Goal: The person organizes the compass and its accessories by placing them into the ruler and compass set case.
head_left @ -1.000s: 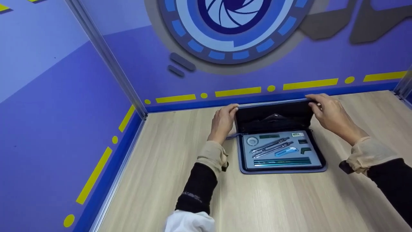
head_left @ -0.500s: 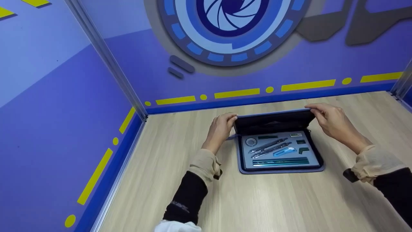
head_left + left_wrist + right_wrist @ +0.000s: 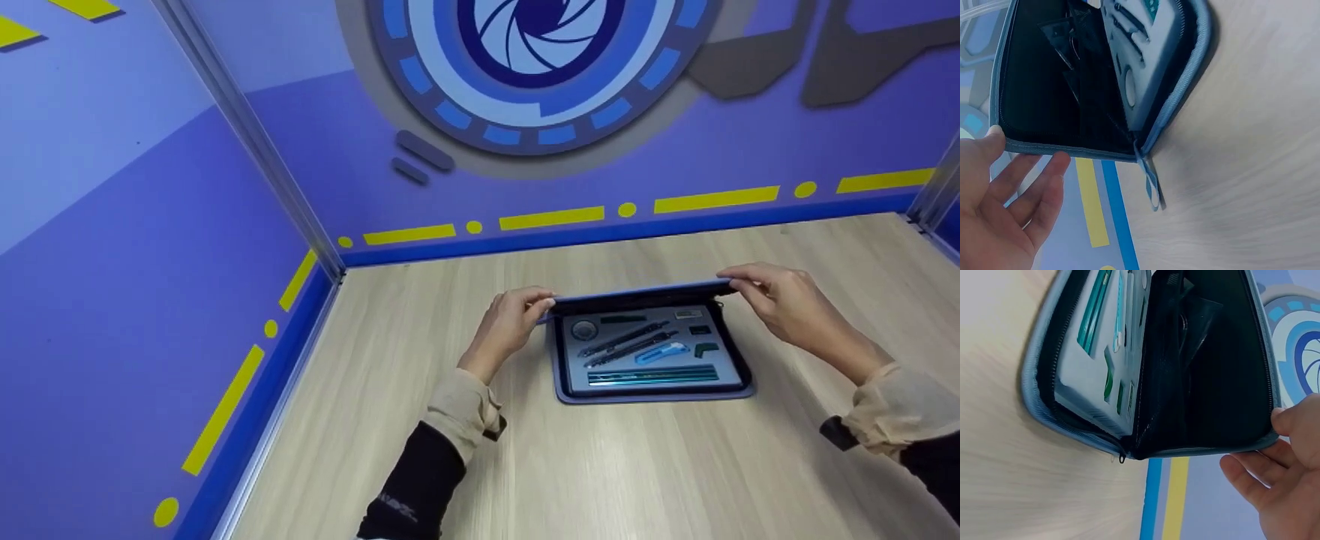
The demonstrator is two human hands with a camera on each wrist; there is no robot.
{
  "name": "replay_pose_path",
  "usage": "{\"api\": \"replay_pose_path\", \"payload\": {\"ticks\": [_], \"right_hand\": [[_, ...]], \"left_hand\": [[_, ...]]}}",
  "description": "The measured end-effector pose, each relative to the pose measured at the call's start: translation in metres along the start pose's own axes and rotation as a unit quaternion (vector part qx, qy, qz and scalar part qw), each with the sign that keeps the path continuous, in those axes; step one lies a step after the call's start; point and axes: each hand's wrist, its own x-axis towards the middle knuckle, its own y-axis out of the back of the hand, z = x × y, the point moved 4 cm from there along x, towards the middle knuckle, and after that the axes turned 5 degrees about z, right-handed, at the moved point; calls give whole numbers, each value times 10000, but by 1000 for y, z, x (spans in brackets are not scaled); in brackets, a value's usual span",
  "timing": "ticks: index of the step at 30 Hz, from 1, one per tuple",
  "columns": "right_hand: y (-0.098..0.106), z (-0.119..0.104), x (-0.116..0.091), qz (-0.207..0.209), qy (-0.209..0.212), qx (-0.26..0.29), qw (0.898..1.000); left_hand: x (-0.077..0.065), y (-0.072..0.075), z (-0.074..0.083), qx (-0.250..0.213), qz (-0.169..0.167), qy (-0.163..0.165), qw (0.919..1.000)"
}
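Observation:
A blue-grey zippered stationery case [image 3: 652, 400] lies on the table, its black-lined lid [image 3: 641, 298] tilted partway over the base. My left hand [image 3: 510, 321] pinches the lid's left corner, thumb inside and fingers behind, as the left wrist view shows. At the opposite corner, my right hand [image 3: 796, 311] grips the lid between thumb and fingers. A grey insert [image 3: 600, 360] in the base carries green pencils [image 3: 652, 376], two dark compass-like tools [image 3: 626, 343], a light-blue utility knife [image 3: 662, 353] and a round piece [image 3: 584, 330]. A clear pouch [image 3: 1201, 329] sits against the lid lining.
The wooden table [image 3: 615, 472] meets a blue-purple printed wall [image 3: 292, 142] behind the case, and another panel [image 3: 135, 300] stands at the left. A wrist strap loop [image 3: 1151, 185] hangs from the case's left hinge side, and a zipper pull [image 3: 1122, 458] from the right.
Both hands have brought the lid down and toward the person, from nearly upright to a low slant above the insert. The base has stayed in place.

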Motion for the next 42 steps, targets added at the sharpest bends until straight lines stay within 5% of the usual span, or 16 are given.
{"api": "replay_pose_path", "payload": {"ticks": [22, 34, 42], "right_hand": [[-5, -8, -59, -1218, -136, 64, 9924], [-15, -8, -72, -1338, -91, -111, 9909], [-20, -5, -77, -1413, 154, -258, 9895]], "left_hand": [[-61, -26, 7, 386, -850, -473, 9945], [-73, -41, 7, 1033, -613, -803, 9895], [-81, -54, 13, 2046, -266, -1073, 9726]]}}
